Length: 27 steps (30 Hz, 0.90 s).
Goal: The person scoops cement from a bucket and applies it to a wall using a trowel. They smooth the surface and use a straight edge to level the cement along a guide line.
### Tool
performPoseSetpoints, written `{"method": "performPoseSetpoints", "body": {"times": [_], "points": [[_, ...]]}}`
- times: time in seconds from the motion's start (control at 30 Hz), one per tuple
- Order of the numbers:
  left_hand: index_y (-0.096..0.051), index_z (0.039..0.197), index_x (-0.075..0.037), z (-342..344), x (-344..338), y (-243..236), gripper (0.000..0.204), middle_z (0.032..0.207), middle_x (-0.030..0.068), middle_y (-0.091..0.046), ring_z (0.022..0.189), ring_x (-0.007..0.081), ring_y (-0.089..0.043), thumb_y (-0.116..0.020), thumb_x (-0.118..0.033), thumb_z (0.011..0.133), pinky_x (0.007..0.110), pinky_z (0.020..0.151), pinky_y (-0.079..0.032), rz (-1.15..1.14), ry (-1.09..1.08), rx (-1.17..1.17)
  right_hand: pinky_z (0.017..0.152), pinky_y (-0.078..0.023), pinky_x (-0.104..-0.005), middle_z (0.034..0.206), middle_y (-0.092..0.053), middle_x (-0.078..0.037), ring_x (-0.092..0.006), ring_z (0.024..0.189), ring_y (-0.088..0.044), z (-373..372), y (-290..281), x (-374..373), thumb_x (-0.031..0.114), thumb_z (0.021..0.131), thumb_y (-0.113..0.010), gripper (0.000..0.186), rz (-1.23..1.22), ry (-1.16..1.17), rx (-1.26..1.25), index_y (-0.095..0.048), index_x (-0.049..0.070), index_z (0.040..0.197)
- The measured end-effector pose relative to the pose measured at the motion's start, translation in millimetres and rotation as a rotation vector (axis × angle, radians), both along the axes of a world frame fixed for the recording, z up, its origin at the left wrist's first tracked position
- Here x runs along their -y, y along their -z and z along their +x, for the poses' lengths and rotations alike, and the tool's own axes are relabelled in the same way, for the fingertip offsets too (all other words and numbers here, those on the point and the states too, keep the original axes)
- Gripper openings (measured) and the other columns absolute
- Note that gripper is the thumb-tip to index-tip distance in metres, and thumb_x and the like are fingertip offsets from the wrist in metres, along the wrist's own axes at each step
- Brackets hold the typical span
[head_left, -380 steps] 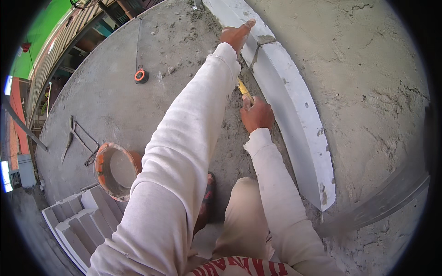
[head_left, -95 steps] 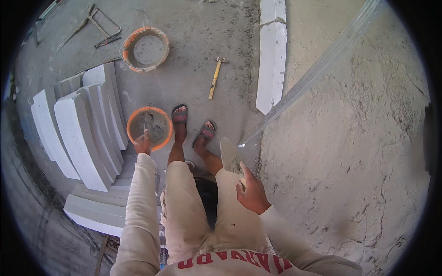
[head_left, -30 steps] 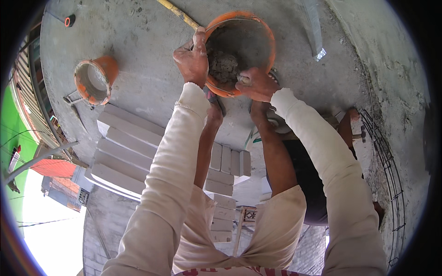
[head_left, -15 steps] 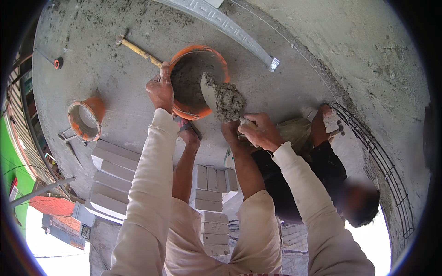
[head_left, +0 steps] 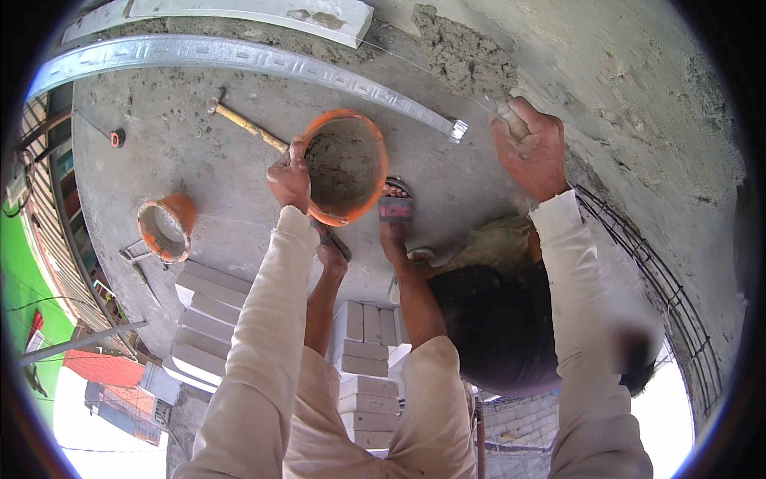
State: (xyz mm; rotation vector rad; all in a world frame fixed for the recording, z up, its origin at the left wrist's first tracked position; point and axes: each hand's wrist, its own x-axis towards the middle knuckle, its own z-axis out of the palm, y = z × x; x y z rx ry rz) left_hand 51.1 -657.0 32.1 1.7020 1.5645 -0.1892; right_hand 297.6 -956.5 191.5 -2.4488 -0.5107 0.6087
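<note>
My left hand (head_left: 289,176) grips the rim of an orange bucket (head_left: 345,168) with grey mortar stuck inside, held above my sandalled feet (head_left: 395,209). My right hand (head_left: 533,148) is closed around a trowel handle (head_left: 513,120) and reaches up to the rough grey wall. The trowel's blade is hidden behind the hand. A patch of fresh mortar (head_left: 459,52) sits on the wall just left of that hand, beneath a thin taut string.
A long metal channel (head_left: 239,56) and a white block (head_left: 263,9) lie near the wall. A yellow-handled hammer (head_left: 239,124) and a second orange bucket (head_left: 163,227) rest on the concrete. White blocks (head_left: 211,327) are stacked below left. Another person in dark clothing (head_left: 495,327) is beneath me, with wire mesh (head_left: 662,279) at right.
My right hand lifted the mortar-loaded trowel out of the bucket and swung it right and up to the wall. The left hand kept hold of the bucket.
</note>
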Motion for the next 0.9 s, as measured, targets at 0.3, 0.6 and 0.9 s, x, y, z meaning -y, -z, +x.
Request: {"method": "performPoseSetpoints", "body": {"times": [0.3, 0.6, 0.9], "points": [[-0.084, 0.098, 0.003, 3.8, 0.1, -1.3, 0.061, 0.061, 0.0056, -0.053, 0.065, 0.0169, -0.049, -0.075, -0.058, 0.099, 0.039, 0.070, -0.051, 0.024, 0.020, 0.009, 0.081, -0.059, -0.0528, 0.100, -0.078, -0.018, -0.0413, 0.086, -0.076, 23.8, 107.3, -17.9, 0.028, 0.098, -0.066, 0.027, -0.313, -0.137, 0.341, -0.073, 0.005, 0.111], [-0.064, 0.064, 0.003, -2.6, 0.1, -7.4, 0.068, 0.058, 0.0020, -0.043, 0.061, 0.0141, -0.042, -0.077, -0.055, 0.097, 0.039, 0.061, -0.045, 0.017, -0.040, 0.068, 0.076, -0.060, -0.0456, 0.101, -0.076, -0.013, -0.0352, 0.086, -0.077, -120.4, 94.1, -28.6, 0.023, 0.090, -0.079, 0.020, -0.384, -0.624, -0.069, -0.073, 0.008, 0.102], [-0.049, 0.049, -0.002, 9.8, 14.5, -2.5, 0.065, 0.051, -0.0031, -0.043, 0.054, 0.0086, -0.037, -0.084, -0.035, 0.092, 0.034, 0.052, -0.036, 0.058, -0.211, 0.279, 0.091, -0.061, -0.0512, 0.100, -0.076, -0.025, -0.0429, 0.096, -0.076, -180.5, 201.9, -80.3, 0.028, 0.092, -0.072, 0.030, -0.303, -0.576, -0.367, -0.073, -0.002, 0.098]]}}
